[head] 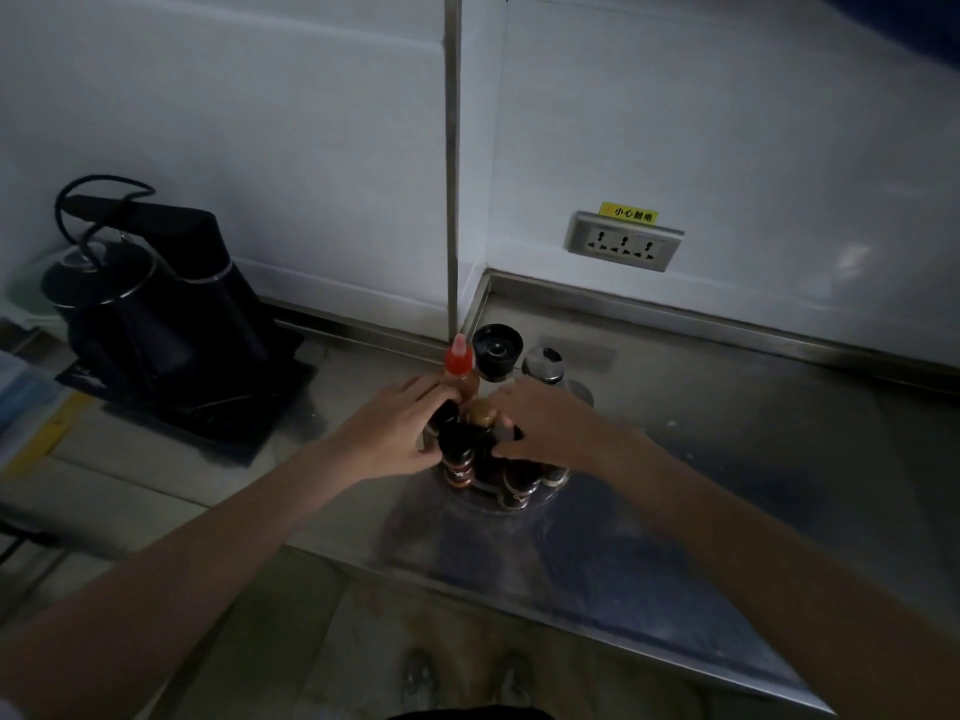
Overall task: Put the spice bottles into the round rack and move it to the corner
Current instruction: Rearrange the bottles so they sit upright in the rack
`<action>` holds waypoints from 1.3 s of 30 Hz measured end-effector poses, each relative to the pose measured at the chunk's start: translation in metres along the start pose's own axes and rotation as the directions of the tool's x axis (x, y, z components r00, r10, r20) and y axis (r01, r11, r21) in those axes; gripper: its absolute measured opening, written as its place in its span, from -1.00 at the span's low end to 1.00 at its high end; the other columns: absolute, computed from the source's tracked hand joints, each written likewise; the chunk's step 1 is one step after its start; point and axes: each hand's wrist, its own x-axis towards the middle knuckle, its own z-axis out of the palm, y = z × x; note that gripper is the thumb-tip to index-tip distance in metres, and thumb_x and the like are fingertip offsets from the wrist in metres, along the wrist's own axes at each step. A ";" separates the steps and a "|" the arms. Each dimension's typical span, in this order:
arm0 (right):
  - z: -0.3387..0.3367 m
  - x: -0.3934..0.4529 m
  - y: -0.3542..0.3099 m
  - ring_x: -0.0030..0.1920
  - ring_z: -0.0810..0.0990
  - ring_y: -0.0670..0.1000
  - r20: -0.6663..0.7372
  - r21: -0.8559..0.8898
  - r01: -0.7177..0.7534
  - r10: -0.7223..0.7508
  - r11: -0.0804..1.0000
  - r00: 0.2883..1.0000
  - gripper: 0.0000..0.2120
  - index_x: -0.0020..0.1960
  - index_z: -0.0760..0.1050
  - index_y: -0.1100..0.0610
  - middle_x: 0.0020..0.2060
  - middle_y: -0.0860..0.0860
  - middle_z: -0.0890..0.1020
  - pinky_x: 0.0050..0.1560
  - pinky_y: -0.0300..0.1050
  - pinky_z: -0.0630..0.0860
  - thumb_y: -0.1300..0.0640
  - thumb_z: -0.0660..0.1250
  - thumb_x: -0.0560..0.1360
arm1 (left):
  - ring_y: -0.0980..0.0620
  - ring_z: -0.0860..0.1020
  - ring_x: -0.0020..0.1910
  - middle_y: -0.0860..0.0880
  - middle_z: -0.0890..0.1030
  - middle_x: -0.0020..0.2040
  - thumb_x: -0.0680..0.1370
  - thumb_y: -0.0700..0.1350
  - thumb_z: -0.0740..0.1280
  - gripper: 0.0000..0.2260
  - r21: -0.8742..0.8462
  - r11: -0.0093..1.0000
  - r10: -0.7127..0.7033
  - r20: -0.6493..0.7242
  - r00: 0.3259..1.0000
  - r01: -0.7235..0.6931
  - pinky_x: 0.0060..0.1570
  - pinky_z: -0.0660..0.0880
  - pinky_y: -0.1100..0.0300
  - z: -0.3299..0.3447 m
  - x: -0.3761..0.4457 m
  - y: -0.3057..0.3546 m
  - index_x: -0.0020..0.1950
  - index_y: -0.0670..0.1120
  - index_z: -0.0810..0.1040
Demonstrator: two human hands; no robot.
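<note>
The round rack [522,504] stands on the steel counter, filled with several dark spice bottles [460,462]. A squeeze bottle with a red cap [459,362], a black-topped grinder [497,349] and a silver-lidded shaker [544,364] rise at its far side. My left hand [395,433] wraps the rack's left side, fingers against the bottles. From the right, my right hand [550,426] grips the rack's other side over the bottle tops. The rack's middle is hidden by both hands.
The wall corner with a metal strip [453,200] lies just behind the rack. A black kettle on its base [150,314] stands at the left. A wall socket [625,241] sits to the right. The counter's front edge [571,623] runs below.
</note>
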 end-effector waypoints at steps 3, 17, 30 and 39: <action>-0.003 -0.007 0.005 0.16 0.42 0.08 0.106 -0.133 0.025 -0.011 0.991 0.994 -0.58 0.19 0.45 0.09 0.11 0.07 0.54 -0.08 -0.12 0.29 -0.08 0.36 0.42 | -0.11 0.51 0.16 -0.11 0.52 0.22 0.35 0.00 0.38 -0.53 0.018 1.000 0.023 -0.013 1.000 -0.023 0.14 0.51 0.02 0.004 0.000 0.003 0.22 -0.11 0.45; 0.020 0.000 -0.005 0.13 0.42 0.11 0.113 -0.208 0.118 -0.096 0.971 0.989 -0.69 0.12 0.47 0.19 0.10 0.10 0.53 0.10 -0.03 0.41 0.04 0.31 0.46 | -0.12 0.44 0.24 -0.07 0.62 0.16 0.34 -0.08 0.49 -0.59 0.008 1.000 0.008 0.098 0.995 -0.009 0.21 0.45 -0.03 0.015 0.009 0.001 0.15 -0.11 0.56; -0.003 -0.013 0.022 0.21 0.44 0.09 -0.042 -0.070 -0.132 0.129 0.989 0.991 -0.68 0.14 0.49 0.13 0.11 0.08 0.55 0.15 -0.04 0.42 -0.03 0.32 0.47 | -0.09 0.51 0.21 -0.08 0.56 0.18 0.32 0.18 0.35 -0.43 0.070 0.992 0.107 0.002 0.994 -0.107 0.25 0.38 -0.02 0.013 0.001 0.010 0.24 -0.07 0.47; 0.016 -0.011 0.010 0.24 0.40 0.15 -0.024 -0.114 -0.254 0.253 0.961 0.967 -0.58 0.20 0.38 0.17 0.14 0.14 0.56 0.18 0.01 0.39 -0.01 0.34 0.44 | -0.04 0.45 0.19 0.02 0.62 0.05 0.38 0.11 0.39 -0.64 0.068 0.992 0.094 0.146 0.985 -0.105 0.33 0.28 -0.03 0.030 0.017 0.023 0.10 -0.03 0.54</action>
